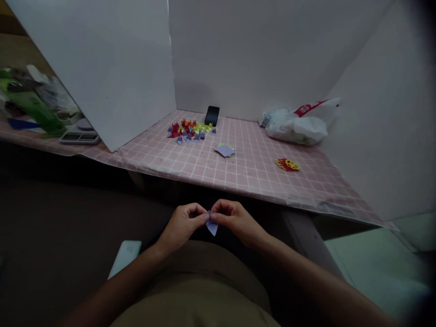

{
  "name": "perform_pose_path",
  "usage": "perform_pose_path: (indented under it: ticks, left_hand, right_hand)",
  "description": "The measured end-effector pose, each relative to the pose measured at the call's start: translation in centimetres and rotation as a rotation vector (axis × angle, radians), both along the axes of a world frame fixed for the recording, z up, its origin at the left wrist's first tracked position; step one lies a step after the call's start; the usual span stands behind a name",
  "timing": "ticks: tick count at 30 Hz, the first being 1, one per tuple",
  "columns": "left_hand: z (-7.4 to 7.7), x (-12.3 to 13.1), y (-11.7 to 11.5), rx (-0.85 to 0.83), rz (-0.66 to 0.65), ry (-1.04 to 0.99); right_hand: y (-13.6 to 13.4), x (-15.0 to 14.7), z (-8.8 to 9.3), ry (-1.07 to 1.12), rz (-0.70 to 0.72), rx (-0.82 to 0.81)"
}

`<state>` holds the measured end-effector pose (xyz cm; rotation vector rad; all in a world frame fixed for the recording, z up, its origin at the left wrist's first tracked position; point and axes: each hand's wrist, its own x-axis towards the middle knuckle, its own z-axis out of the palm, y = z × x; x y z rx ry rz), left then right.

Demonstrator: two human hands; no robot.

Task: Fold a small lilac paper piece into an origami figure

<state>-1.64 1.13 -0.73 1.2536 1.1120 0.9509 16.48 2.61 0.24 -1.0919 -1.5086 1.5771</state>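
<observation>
Between my two hands, above my lap, is a small piece of folded purple paper point(212, 228), its pointed end hanging down. My left hand point(185, 225) pinches its upper part from the left with thumb and forefinger. From the other side my right hand point(236, 220) pinches the same paper, the fingertips of both hands nearly touching. On the table beyond lies a group of small folded paper figures point(188, 129) in red, orange, yellow and purple. Nearer to me is a small stack of square paper sheets point(225, 150), a purple one on top.
The pink checked tabletop point(252, 172) ends just beyond my hands. On it are a black phone point(212, 116), a white plastic bag point(299, 127) and red and yellow cut-out pieces point(288, 164). White panels point(136, 68) enclose it. A pale, flat device point(126, 256) lies by my left forearm.
</observation>
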Motion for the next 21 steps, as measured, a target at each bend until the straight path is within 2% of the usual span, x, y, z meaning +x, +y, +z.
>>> perform_pose_path:
  ticks: [12, 21]
  left_hand:
    - [0.05, -0.07, 0.08, 0.001, -0.025, -0.002]
    - [0.39, -0.04, -0.02, 0.004, -0.052, 0.011]
  right_hand:
    - [-0.01, 0.04, -0.25, 0.045, 0.039, -0.060]
    - [-0.61, -0.39, -0.36, -0.035, -0.027, 0.075]
